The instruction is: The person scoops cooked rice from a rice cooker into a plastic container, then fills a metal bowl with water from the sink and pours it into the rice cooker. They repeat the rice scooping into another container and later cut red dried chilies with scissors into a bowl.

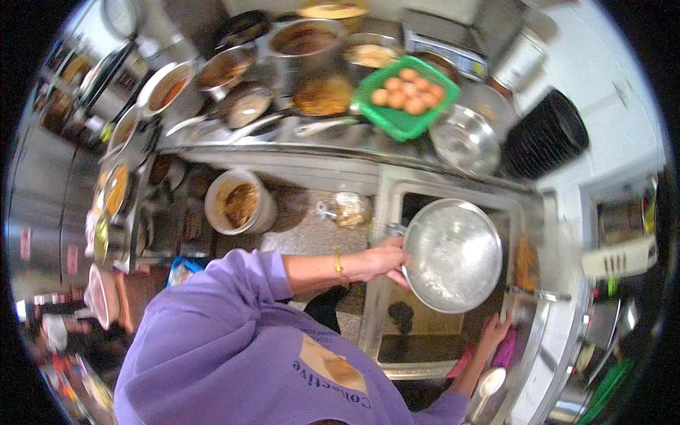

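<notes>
A pan [453, 255] was held over the sink [425, 370] by the left hand [388, 261]. Grip of the right hand [496, 330] was unclear.

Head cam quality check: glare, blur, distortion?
Head view: bright highlights in the pan and bowl; head view: soft detail, even on the eggs; head view: fisheye bowing along the counter edge, corners black.

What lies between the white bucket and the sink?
In the head view, a clear bag lies between the bucket and the sink.
</notes>
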Demonstrator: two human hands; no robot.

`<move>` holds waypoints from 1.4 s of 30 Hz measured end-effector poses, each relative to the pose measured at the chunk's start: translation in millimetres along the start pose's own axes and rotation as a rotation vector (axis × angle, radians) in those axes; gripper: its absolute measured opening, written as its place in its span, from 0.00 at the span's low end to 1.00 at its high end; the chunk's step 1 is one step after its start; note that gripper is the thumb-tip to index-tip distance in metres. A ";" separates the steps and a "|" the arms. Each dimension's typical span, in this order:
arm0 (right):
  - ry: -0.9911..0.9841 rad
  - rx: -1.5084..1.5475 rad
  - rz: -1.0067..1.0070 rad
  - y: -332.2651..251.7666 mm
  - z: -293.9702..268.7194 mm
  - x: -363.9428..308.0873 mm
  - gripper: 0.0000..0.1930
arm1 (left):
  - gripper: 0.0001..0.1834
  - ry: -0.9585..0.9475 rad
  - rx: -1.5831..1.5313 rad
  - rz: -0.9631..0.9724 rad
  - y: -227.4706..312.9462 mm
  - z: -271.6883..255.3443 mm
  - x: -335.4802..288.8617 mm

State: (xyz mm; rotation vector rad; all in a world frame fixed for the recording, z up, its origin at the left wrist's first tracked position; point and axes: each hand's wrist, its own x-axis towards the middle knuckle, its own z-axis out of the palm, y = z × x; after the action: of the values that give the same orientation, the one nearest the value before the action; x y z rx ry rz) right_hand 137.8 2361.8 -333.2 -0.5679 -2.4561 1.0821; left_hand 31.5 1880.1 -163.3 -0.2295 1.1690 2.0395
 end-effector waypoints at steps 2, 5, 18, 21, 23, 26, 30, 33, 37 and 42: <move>-0.012 0.045 0.092 -11.2 -3.7 -17.8 0.25 | 0.23 -0.020 -0.079 0.045 17.0 -12.6 -23.9; -0.077 0.001 -0.013 -56.3 -2.3 -37.7 0.24 | 0.22 0.022 -0.119 0.090 46.4 -28.0 -69.6; -0.438 0.273 -0.184 -356.4 122.5 -85.2 0.23 | 0.20 0.292 -0.047 0.407 166.6 -188.3 -310.8; -0.482 0.298 -0.295 -401.6 154.5 -95.4 0.24 | 0.20 0.444 -0.070 0.437 182.4 -228.4 -367.8; -0.532 0.235 -0.279 -425.8 168.7 -104.9 0.25 | 0.18 0.540 -0.099 0.483 187.9 -251.7 -403.6; -0.614 0.174 -0.312 -457.7 191.0 -110.7 0.26 | 0.14 0.675 -0.070 0.542 190.5 -282.0 -449.3; -0.690 0.127 -0.286 -489.8 220.0 -101.8 0.25 | 0.13 0.743 -0.151 0.568 196.7 -320.8 -499.2; -0.688 0.226 -0.445 -508.8 255.1 -79.1 0.24 | 0.13 0.839 -0.227 0.653 200.7 -347.4 -521.9; -0.785 0.190 -0.471 -542.7 315.1 -29.8 0.25 | 0.13 0.954 -0.391 0.746 212.8 -378.1 -549.1; -0.904 0.298 -0.434 -601.3 385.2 -14.1 0.25 | 0.13 1.047 -0.485 0.882 245.2 -427.1 -586.1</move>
State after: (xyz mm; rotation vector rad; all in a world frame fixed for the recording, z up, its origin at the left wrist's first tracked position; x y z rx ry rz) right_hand -166.7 1752.1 -119.4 0.6749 -2.7939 1.6987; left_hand 182.5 1159.4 46.1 -1.3459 1.4773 3.1169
